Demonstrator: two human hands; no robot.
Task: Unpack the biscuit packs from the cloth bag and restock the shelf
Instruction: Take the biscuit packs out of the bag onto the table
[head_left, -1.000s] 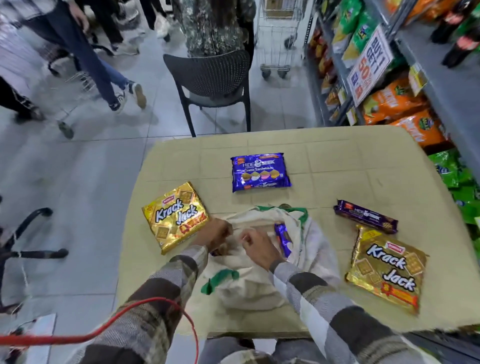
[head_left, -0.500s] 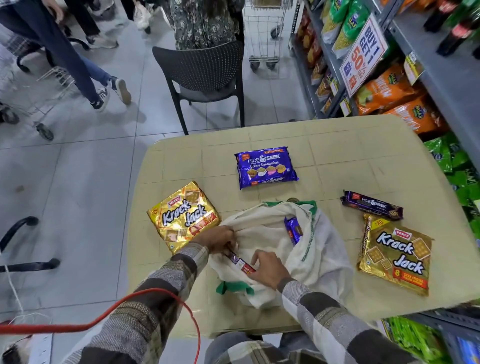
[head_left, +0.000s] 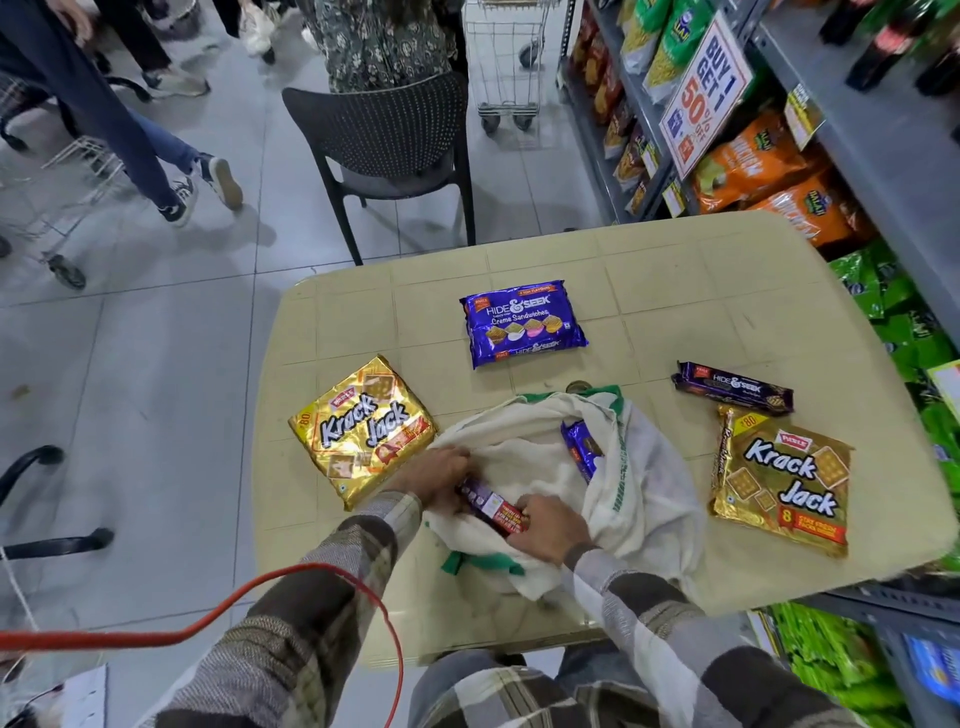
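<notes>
left hand (head_left: 441, 475) and right hand (head_left: 550, 527) each grip an end of the slim purple pack (head_left: 493, 506) at the mouth of the cloth bag (head_left: 649, 493).

Checked shirt, left sleeve (head_left: 311, 639) in brown, grey and cream plaid, right sleeve (head_left: 670, 623) in broader charcoal and pale grey checks, cuffs at the wrists, left hand (head_left: 441, 475) and right hand (head_left: 553, 527) bare, blue-grey jeans (head_left: 467, 675), thin red cable (head_left: 322, 567) arcing over the left sleeve

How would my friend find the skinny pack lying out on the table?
Look at the beige table, by the shelf. Just beyond the gold Krack Jack pack there lies the slim pack. It alone outside the bag is long, narrow and dark purple.
</notes>
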